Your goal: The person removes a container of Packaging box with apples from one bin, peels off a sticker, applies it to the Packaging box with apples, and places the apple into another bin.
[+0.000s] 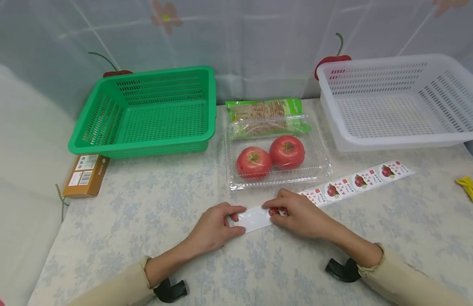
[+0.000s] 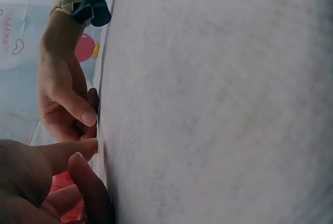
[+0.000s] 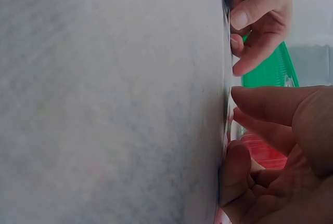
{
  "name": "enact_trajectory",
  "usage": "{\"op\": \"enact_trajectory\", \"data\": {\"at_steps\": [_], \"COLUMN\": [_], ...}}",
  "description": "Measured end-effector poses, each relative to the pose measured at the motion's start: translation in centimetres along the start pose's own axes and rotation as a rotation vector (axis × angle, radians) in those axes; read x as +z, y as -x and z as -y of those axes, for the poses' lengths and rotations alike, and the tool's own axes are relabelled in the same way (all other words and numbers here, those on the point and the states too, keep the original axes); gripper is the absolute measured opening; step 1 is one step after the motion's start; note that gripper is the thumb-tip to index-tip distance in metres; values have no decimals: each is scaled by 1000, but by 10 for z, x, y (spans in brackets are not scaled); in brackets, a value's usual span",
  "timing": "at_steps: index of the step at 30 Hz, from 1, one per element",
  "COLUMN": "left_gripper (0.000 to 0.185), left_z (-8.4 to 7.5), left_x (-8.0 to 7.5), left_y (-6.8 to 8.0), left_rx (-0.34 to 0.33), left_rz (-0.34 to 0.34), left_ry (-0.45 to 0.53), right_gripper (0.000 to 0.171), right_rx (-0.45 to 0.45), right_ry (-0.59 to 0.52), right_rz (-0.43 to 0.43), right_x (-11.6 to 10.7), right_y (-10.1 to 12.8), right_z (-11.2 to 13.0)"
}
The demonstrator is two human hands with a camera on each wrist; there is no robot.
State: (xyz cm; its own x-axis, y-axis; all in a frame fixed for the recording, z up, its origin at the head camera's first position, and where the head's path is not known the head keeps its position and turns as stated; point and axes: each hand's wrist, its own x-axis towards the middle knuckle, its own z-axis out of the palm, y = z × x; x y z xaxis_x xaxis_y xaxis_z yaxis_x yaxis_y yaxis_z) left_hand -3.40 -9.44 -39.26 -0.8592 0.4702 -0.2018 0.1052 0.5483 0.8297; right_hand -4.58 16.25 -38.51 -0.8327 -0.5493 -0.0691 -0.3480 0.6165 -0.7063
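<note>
Your left hand (image 1: pixel 215 227) pinches the blank end of the sticker strip (image 1: pixel 335 187) flat on the table (image 1: pixel 144 212). Your right hand (image 1: pixel 297 214) pinches a sticker just beside it. From there the strip's long axis runs right and away, toward the white basket (image 1: pixel 397 102).

Beige long sleeves (image 1: pixel 404 276) on both arms; black camera mounts (image 1: pixel 342 270) at each wrist.
</note>
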Motion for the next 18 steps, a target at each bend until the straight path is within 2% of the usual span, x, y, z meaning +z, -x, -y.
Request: {"op": "enact_trajectory", "data": {"at_steps": [5, 18], "left_gripper": [41, 40], "left_z": [0, -2], "left_x": [1, 1], "left_y": [-1, -1], "left_rx": [16, 21], "left_rz": [-21, -34], "left_ry": [-63, -98], "right_gripper": [18, 17], "right_rx": [-3, 3], "right_ry": [31, 36], "right_rz": [-33, -92], "right_x": [2, 5], "right_y": [-2, -7], "right_z": [0, -1]}}
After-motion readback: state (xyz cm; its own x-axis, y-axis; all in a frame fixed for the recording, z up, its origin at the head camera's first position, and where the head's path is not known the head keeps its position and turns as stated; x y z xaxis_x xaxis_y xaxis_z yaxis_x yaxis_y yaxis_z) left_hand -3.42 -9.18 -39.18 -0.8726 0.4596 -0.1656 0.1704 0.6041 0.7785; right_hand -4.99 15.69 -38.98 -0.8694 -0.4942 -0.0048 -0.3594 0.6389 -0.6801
